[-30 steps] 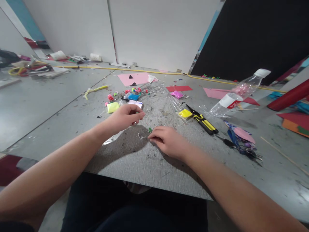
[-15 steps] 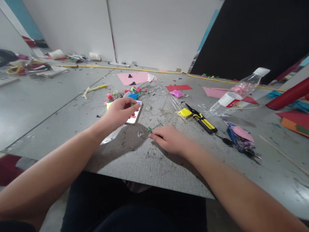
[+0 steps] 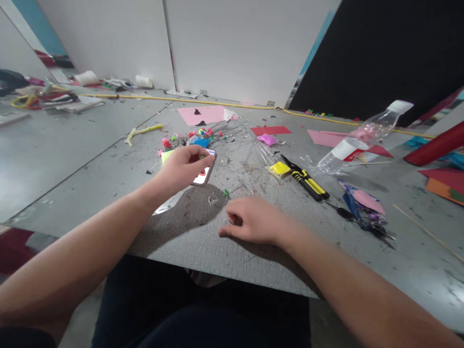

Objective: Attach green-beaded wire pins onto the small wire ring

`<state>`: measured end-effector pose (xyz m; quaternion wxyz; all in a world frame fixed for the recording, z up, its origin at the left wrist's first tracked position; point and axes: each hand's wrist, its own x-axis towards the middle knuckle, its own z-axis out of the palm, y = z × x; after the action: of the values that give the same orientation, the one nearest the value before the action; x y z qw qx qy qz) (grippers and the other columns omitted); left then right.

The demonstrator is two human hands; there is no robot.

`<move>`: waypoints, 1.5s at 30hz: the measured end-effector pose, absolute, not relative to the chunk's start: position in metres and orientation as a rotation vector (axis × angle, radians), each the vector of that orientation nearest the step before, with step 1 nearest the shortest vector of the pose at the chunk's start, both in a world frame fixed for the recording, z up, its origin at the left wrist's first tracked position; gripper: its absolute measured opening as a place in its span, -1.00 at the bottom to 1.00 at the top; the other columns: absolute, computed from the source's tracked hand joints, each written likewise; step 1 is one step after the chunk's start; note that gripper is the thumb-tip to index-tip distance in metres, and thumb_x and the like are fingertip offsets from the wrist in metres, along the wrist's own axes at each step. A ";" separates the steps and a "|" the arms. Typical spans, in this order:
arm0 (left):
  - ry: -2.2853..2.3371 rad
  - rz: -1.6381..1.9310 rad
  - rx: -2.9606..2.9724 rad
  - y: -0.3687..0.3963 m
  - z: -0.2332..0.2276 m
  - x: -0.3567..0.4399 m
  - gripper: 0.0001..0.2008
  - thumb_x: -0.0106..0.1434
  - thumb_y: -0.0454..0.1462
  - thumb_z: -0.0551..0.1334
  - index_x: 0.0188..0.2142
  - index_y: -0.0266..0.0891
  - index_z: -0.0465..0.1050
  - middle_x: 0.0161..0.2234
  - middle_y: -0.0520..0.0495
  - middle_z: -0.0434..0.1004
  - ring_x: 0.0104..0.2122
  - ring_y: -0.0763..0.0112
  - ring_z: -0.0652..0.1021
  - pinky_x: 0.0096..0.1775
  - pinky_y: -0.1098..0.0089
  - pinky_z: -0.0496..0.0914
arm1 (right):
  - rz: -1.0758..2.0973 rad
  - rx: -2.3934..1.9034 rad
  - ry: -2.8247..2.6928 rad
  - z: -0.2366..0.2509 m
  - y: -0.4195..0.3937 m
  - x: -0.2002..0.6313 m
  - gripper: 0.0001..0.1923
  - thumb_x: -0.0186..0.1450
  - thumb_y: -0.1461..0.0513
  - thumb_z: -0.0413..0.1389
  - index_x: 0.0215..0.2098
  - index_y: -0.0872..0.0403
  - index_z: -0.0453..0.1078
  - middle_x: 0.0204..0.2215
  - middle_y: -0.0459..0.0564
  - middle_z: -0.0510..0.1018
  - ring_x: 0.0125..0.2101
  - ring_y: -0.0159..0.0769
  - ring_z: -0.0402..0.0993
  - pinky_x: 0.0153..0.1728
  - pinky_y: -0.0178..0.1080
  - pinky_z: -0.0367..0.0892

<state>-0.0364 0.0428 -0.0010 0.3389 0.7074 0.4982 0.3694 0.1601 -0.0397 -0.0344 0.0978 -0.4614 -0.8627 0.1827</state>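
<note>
My left hand (image 3: pixel 184 166) is over a phone (image 3: pixel 200 180) with a lit screen, covering much of it. Its thumb and fingers are bent together in a pinch; whatever they may hold is too small to make out. My right hand (image 3: pixel 252 220) rests on the grey table, fingers curled and the thumb apart from them, with nothing seen between. Just beyond its knuckles lies a thin wire ring (image 3: pixel 214 199) with a small green lump (image 3: pixel 226 192) on it. Yellow-and-black pliers (image 3: pixel 308 182) and a yellow packet (image 3: pixel 280 168) lie farther right.
Thin clear strands (image 3: pixel 259 147) and small coloured bits (image 3: pixel 166 142) lie beyond the phone. A plastic bottle (image 3: pixel 350 150) leans at the right, near keys (image 3: pixel 377 227) and a thin stick (image 3: pixel 427 232). Pink paper (image 3: pixel 201 115) is at the back. The table's front edge (image 3: pixel 232 279) is close.
My right hand has let go of the wire ring and drawn back slightly toward me, its thumb moving away from the fingers. My left hand stays over the phone.
</note>
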 end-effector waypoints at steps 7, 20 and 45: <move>1.209 1.057 1.640 0.044 -0.001 -0.035 -0.81 0.29 -0.23 0.25 -0.43 -0.26 0.42 -0.50 0.03 0.37 -0.55 0.58 0.36 -0.50 0.46 0.23 | 0.620 -1.322 -2.626 -0.029 -0.040 0.161 -0.49 0.11 -0.06 0.36 -0.54 0.05 0.19 -0.50 -0.13 0.41 -0.49 -0.38 0.20 -0.49 -0.27 -0.02; 0.971 0.626 1.851 0.043 -0.003 -0.038 -0.88 0.18 -0.21 0.34 -0.40 -0.22 0.51 -0.53 0.03 0.44 -0.55 0.54 0.36 -0.49 0.45 0.22 | 0.450 -1.225 -1.945 -0.045 -0.018 0.176 -0.87 0.38 0.21 0.03 -0.27 0.07 0.39 -0.41 -0.04 0.49 -0.40 -0.32 0.38 -0.37 -0.25 0.23; 0.739 0.173 1.969 0.040 -0.004 -0.042 -0.80 0.23 -0.12 0.30 -0.30 -0.20 0.58 -0.54 0.06 0.41 -0.53 0.48 0.37 -0.46 0.42 0.20 | 0.353 -0.874 -2.240 -0.043 -0.031 0.167 -0.86 0.44 0.28 -0.04 -0.25 0.07 0.34 -0.31 0.03 0.46 -0.29 -0.27 0.37 -0.24 -0.20 0.32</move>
<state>-0.0416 0.0396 -0.0038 0.4930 0.8118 0.3047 0.0711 0.1674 -0.0311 -0.0428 0.3482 -0.3370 -0.8641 0.1362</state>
